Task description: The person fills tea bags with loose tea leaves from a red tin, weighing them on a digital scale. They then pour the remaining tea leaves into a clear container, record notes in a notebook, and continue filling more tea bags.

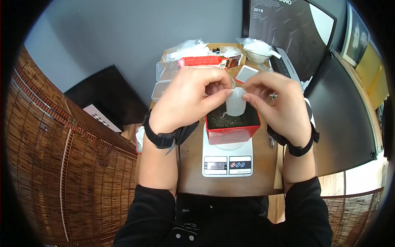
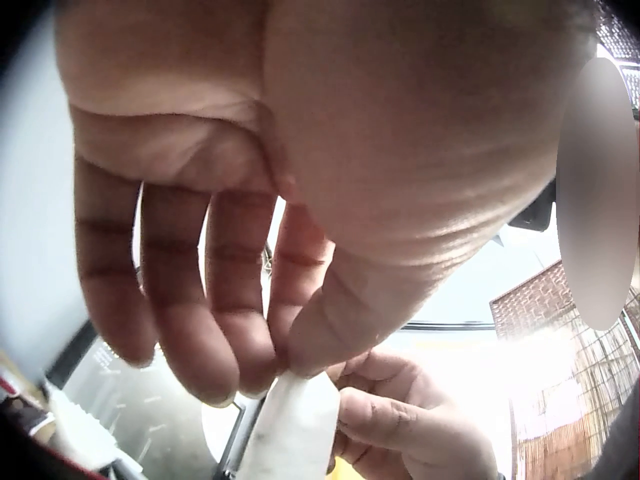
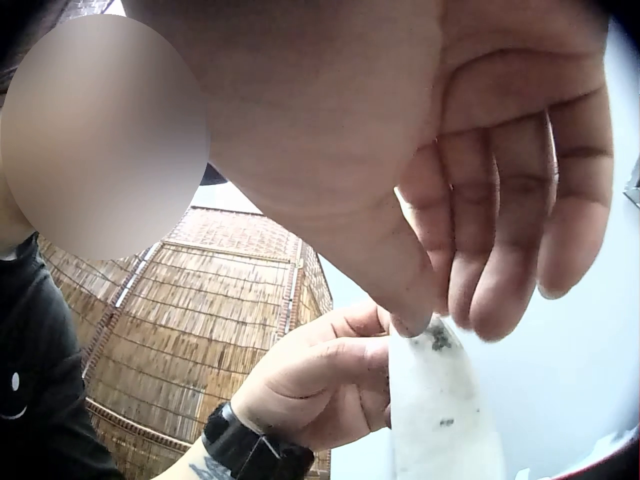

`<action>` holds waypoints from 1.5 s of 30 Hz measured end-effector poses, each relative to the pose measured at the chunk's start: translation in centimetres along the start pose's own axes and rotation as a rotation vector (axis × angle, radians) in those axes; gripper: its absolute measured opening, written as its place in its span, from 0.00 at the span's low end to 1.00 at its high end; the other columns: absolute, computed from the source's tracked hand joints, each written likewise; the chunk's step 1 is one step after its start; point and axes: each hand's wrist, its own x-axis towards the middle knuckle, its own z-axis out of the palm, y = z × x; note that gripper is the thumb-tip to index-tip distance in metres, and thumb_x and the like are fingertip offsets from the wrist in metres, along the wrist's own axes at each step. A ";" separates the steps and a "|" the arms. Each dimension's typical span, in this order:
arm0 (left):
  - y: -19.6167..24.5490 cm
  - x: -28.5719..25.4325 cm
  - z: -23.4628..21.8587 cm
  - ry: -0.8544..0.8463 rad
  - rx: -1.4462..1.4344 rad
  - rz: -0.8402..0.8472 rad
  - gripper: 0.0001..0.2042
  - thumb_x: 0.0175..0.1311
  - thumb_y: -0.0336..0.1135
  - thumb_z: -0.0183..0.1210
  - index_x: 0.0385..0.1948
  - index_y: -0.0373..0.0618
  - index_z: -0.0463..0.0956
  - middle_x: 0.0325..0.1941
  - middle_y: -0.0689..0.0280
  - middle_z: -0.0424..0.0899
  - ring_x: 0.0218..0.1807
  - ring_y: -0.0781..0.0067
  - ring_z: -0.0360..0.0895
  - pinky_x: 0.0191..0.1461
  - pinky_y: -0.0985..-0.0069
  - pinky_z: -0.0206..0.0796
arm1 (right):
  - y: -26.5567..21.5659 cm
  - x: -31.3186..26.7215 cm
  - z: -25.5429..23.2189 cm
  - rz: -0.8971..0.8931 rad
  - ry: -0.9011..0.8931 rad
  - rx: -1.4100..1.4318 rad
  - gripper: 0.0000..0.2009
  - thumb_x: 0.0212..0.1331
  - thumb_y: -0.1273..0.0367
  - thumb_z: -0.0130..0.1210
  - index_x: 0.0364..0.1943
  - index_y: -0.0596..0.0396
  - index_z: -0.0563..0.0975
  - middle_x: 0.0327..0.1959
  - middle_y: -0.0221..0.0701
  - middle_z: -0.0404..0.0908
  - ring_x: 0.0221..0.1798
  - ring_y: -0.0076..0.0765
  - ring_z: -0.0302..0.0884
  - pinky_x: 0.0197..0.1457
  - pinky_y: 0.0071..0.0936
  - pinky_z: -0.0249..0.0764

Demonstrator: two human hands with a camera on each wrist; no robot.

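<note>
Both hands pinch the top edge of a small whitish, see-through pouch (image 1: 236,103), one at each side. My left hand (image 1: 189,96) has thumb and forefinger at its left corner; my right hand (image 1: 282,99) grips the right corner. Dark specks mark the pouch (image 3: 445,410) in the right wrist view. It hangs over dark soil (image 1: 222,121) in a square red pot (image 1: 233,135), its lower end overlapping the soil in the head view. A thin pale strand (image 1: 224,114) lies beside it. Under the pot is a white kitchen scale (image 1: 207,171) with a lit display.
Behind the pot lie a red mesh bag (image 1: 203,61), clear plastic boxes (image 1: 164,72) and a small white-faced rectangle with a red rim (image 1: 247,74). A bowl with plastic wrap (image 1: 259,51) stands at the back right, near a monitor (image 1: 292,37). The brown table (image 1: 189,164) has its edge near the person.
</note>
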 end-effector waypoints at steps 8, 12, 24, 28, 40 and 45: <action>-0.2 -0.1 -0.4 0.012 0.074 -0.026 0.04 0.66 0.25 0.68 0.37 0.35 0.82 0.31 0.63 0.85 0.34 0.74 0.81 0.42 0.74 0.74 | -0.8 0.0 -0.7 -0.021 0.006 -0.002 0.19 0.52 0.80 0.67 0.50 0.51 0.85 0.29 0.30 0.83 0.35 0.37 0.83 0.45 0.31 0.79; -0.2 -0.1 -0.1 -0.004 0.091 0.033 0.04 0.67 0.25 0.68 0.38 0.35 0.82 0.32 0.62 0.85 0.34 0.71 0.82 0.43 0.73 0.75 | 0.1 0.2 0.4 -0.230 0.053 -0.097 0.22 0.50 0.80 0.66 0.53 0.50 0.85 0.27 0.30 0.81 0.36 0.40 0.82 0.46 0.33 0.79; -0.7 0.1 0.2 0.031 0.121 0.068 0.03 0.70 0.24 0.65 0.39 0.36 0.80 0.31 0.62 0.84 0.34 0.71 0.83 0.41 0.72 0.76 | 0.6 -0.2 0.0 -0.245 0.016 -0.239 0.23 0.51 0.80 0.66 0.55 0.50 0.85 0.28 0.29 0.81 0.40 0.39 0.82 0.49 0.35 0.80; -0.8 0.1 0.2 0.030 0.067 0.047 0.02 0.71 0.23 0.64 0.39 0.36 0.80 0.31 0.62 0.84 0.34 0.71 0.83 0.41 0.72 0.76 | -0.2 -0.1 -1.2 -0.065 -0.041 -0.177 0.26 0.51 0.80 0.66 0.58 0.50 0.84 0.33 0.31 0.83 0.45 0.42 0.83 0.56 0.39 0.79; -1.0 0.3 0.2 0.045 0.048 0.057 0.02 0.71 0.23 0.64 0.39 0.36 0.80 0.30 0.62 0.84 0.34 0.71 0.82 0.42 0.72 0.76 | -0.3 0.0 -1.9 0.030 -0.121 -0.118 0.30 0.50 0.80 0.66 0.63 0.48 0.82 0.36 0.36 0.85 0.49 0.46 0.86 0.59 0.39 0.81; -1.1 0.2 0.6 0.042 0.072 0.090 0.02 0.71 0.23 0.64 0.39 0.37 0.80 0.30 0.62 0.83 0.34 0.71 0.82 0.41 0.72 0.76 | -0.6 -0.4 -0.7 -0.055 -0.148 0.008 0.32 0.50 0.80 0.66 0.65 0.50 0.80 0.41 0.40 0.87 0.53 0.49 0.85 0.64 0.41 0.80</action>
